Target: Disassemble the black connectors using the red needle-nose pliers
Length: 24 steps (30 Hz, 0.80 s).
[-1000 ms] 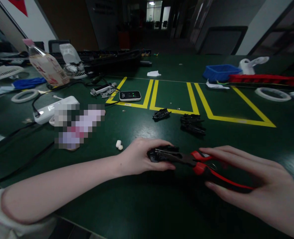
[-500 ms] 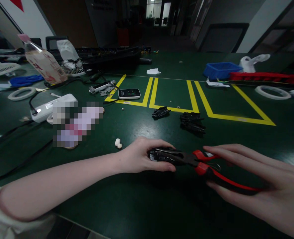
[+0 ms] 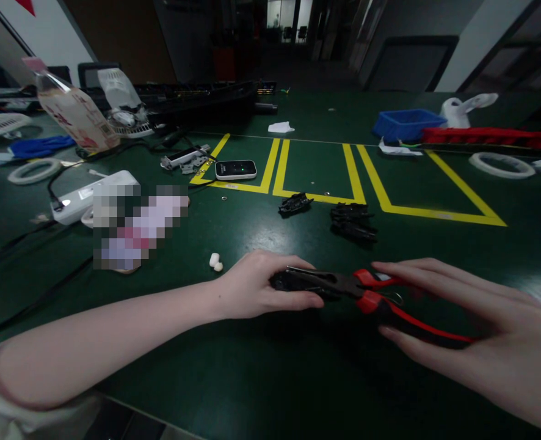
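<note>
My left hand (image 3: 256,287) is closed around a small black plastic part (image 3: 285,282) low on the green table (image 3: 261,366). My right hand (image 3: 463,330) grips the red and black handles of a pair of pliers (image 3: 380,305). The pliers' dark jaws reach left onto the black part. Most of the part is hidden by my fingers and the jaws.
More black parts (image 3: 353,221) and a single one (image 3: 294,204) lie just beyond, by the yellow floor-tape lines (image 3: 353,177). A small white device (image 3: 236,169), a power strip (image 3: 91,192), cables, a bottle (image 3: 71,110), a blue tray (image 3: 405,124) and tape rolls (image 3: 502,164) sit farther off.
The view has tipped down slightly. The pliers' jaws have closed further over the black part in my left hand; both hands stay in place.
</note>
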Tool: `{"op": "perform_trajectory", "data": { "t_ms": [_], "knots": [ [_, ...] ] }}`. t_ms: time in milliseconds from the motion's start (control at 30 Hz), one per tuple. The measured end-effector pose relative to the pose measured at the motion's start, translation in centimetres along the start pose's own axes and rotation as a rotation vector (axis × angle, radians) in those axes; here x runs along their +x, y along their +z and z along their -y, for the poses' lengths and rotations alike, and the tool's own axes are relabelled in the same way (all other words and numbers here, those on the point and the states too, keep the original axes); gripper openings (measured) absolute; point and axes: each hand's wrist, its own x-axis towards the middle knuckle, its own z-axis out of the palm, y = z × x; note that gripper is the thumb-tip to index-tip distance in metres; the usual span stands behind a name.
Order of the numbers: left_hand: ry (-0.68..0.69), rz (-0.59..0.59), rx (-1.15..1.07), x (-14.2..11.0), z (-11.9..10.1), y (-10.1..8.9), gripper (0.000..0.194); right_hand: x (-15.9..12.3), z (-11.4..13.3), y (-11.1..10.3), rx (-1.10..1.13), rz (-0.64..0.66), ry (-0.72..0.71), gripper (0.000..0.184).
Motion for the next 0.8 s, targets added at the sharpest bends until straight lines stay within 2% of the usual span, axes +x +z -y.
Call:
{"op": "perform_trajectory", "data": {
  "t_ms": [267,567,800],
  "knots": [
    [0.015,-0.003,-0.054,0.0,0.2,-0.1,0.044,0.1,0.1,-0.6,-0.024,-0.034,0.018,0.041],
    [0.077,-0.003,-0.092,0.0,0.5,-0.1,0.049,-0.1,0.0,-1.1,-0.018,0.0,0.005,0.038],
    [0.068,-0.101,-0.04,-0.2,0.3,0.2,0.053,-1.4,0.7,-0.1,-0.107,-0.049,0.076,0.045]
  ]
}}
